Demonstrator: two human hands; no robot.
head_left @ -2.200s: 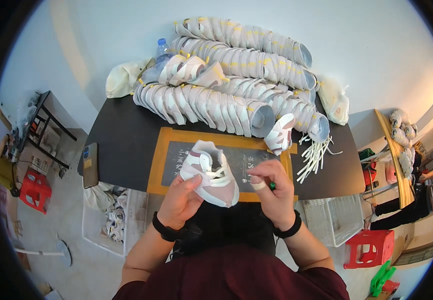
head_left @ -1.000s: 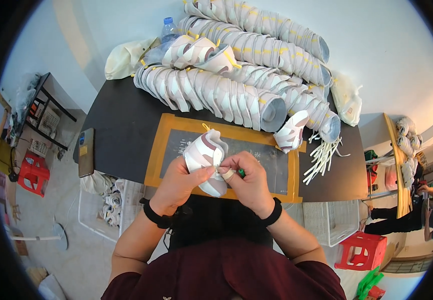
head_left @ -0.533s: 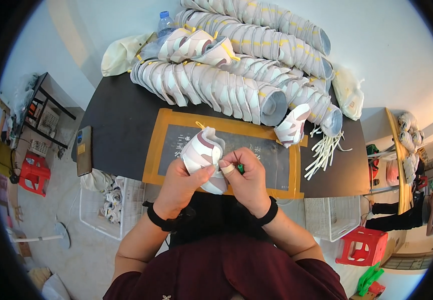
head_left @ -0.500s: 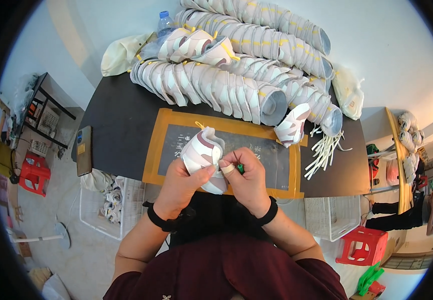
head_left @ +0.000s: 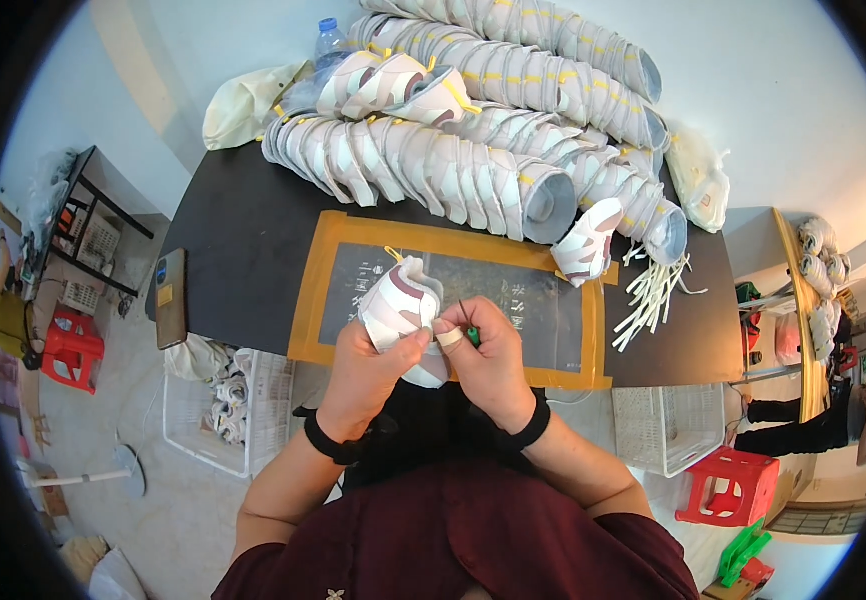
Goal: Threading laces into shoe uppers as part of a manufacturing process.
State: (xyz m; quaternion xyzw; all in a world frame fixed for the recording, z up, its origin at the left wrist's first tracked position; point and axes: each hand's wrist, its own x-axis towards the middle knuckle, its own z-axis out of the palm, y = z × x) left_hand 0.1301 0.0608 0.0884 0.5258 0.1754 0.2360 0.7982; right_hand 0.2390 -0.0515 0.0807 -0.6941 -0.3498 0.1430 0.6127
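Note:
A white and mauve shoe upper (head_left: pixel 393 308) with a yellow loop at its heel is held above the near part of the taped mat. My left hand (head_left: pixel 361 370) is closed round its left side, thumb pressed on the front. At the opposite edge, my right hand (head_left: pixel 496 368) pinches the upper near its lacing edge. The same hand keeps a small green-handled tool (head_left: pixel 473 336) with a thin dark shaft between its fingers; the tool's tip points up and away from the upper. A bandage wraps my right thumb. What lies between the fingertips is hidden.
Long stacks of nested shoe uppers (head_left: pixel 423 170) fill the table's back. A single upper (head_left: pixel 589 243) and white laces (head_left: pixel 653 305) lie right of the mat (head_left: pixel 553 320). A phone (head_left: pixel 171 300) sits at the left edge. White crates (head_left: pixel 668 425) and a red stool (head_left: pixel 728 483) stand below.
Both hands and the shoe upper have shifted slightly left in the picture. The grip of each hand looks the same, and the green-handled tool stays in my right hand.

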